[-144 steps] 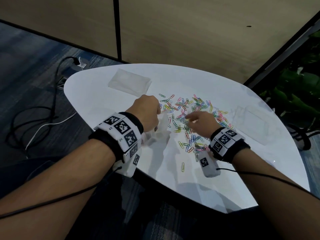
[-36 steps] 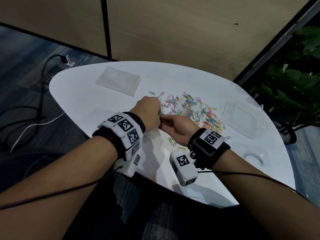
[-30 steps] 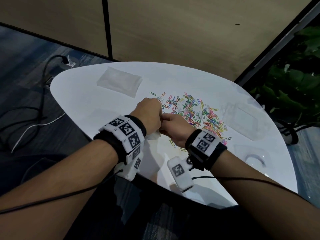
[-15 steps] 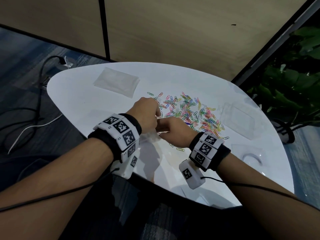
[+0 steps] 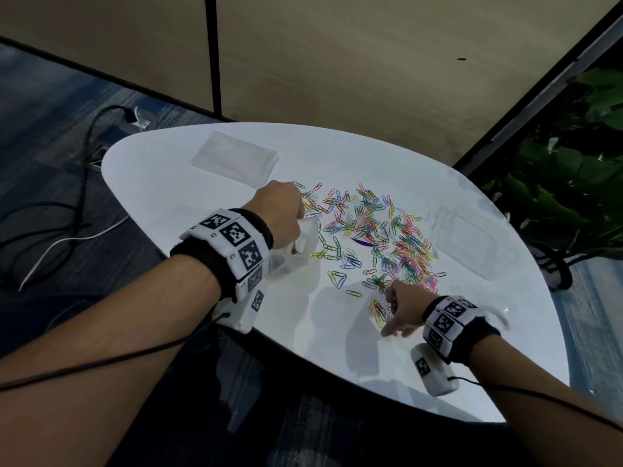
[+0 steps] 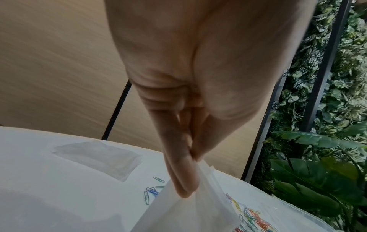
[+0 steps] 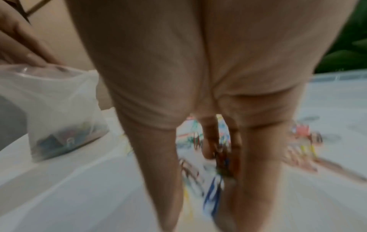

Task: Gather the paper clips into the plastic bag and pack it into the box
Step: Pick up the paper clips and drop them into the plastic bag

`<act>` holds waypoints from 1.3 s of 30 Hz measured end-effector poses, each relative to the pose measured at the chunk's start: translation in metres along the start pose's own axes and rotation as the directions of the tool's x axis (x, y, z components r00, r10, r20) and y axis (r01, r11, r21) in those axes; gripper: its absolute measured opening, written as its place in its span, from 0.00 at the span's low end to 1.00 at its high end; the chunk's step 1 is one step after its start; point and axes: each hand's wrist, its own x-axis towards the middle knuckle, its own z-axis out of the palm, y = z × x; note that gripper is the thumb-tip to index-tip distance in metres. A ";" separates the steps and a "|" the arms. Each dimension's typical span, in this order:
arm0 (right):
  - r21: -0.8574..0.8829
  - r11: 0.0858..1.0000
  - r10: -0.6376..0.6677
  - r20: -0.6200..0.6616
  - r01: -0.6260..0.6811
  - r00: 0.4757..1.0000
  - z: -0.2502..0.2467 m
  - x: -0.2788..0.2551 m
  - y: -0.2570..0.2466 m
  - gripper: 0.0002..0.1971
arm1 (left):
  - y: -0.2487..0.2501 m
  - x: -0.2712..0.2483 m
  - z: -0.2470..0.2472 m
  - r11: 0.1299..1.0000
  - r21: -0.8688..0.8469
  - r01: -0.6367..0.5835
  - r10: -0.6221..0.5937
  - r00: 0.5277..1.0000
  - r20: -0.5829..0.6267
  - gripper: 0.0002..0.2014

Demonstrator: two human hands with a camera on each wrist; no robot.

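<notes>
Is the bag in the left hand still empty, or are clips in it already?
Partly filled. The right wrist view shows a small heap of coloured clips at the bottom of the plastic bag; the left hand pinches its top edge.

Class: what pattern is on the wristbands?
Black-and-white square code markers on the wristbands, clearest in the head view.

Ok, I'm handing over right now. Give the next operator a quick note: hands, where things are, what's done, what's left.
Left hand: pinches the rim of the plastic bag, which stands on the table.
Right hand: down at the near edge of the paper clips; blur hides whether it has a grip on any.
Done: a few clips sit in the bag's bottom.
Left: most clips lie loose on the table. Bag them, then pack the bag into the clear box on the right.
</notes>
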 end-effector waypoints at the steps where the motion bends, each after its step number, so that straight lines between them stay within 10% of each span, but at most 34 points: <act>1: 0.015 1.000 -0.024 -0.059 0.025 0.998 0.006 0.004 0.000 0.28 | 0.001 -0.001 0.000 1.000 0.004 -0.001 0.001 1.000 0.005 0.16; 7: 0.077 0.970 -0.184 -0.397 0.233 0.899 0.022 0.039 -0.021 0.22 | 0.002 -0.001 0.000 1.000 0.010 0.000 0.000 1.000 0.020 0.15; 13: -0.085 0.948 -0.312 -0.454 0.308 0.834 0.006 0.054 -0.052 0.38 | -0.008 0.001 -0.005 1.000 0.014 0.016 -0.017 0.999 0.041 0.15; 18: -0.442 0.840 -0.493 -0.378 0.315 0.783 0.006 0.058 -0.071 0.06 | -0.019 0.001 -0.008 0.999 0.020 0.039 -0.040 0.998 0.038 0.14; 20: -0.437 0.847 -0.494 -0.435 0.303 0.753 0.010 0.064 -0.072 0.08 | -0.018 0.001 -0.009 0.999 0.020 0.039 -0.039 0.998 0.042 0.14; 25: -0.223 0.916 -0.401 -0.518 0.333 0.756 0.003 0.059 -0.060 0.08 | -0.015 0.000 -0.007 0.999 0.024 0.024 -0.025 0.998 0.054 0.14; 29: 0.222 0.948 -0.130 -0.386 0.229 0.913 -0.015 0.063 -0.032 0.01 | -0.014 0.000 -0.007 0.999 0.030 0.025 -0.027 0.998 0.053 0.15; 32: 0.788 0.590 -0.093 -0.151 0.177 0.984 -0.027 0.053 -0.032 0.03 | -0.012 0.001 -0.007 0.999 0.034 0.025 -0.027 0.998 0.051 0.15; 35: 0.970 0.187 -0.242 -0.110 0.158 0.964 -0.039 0.024 -0.061 0.12 | -0.009 0.003 -0.005 0.998 0.062 0.007 -0.011 0.998 0.064 0.13; 39: 0.930 0.230 -0.400 -0.178 0.286 0.899 -0.030 -0.012 -0.104 0.09 | -0.003 0.002 -0.001 0.999 0.052 0.001 -0.004 0.998 0.061 0.15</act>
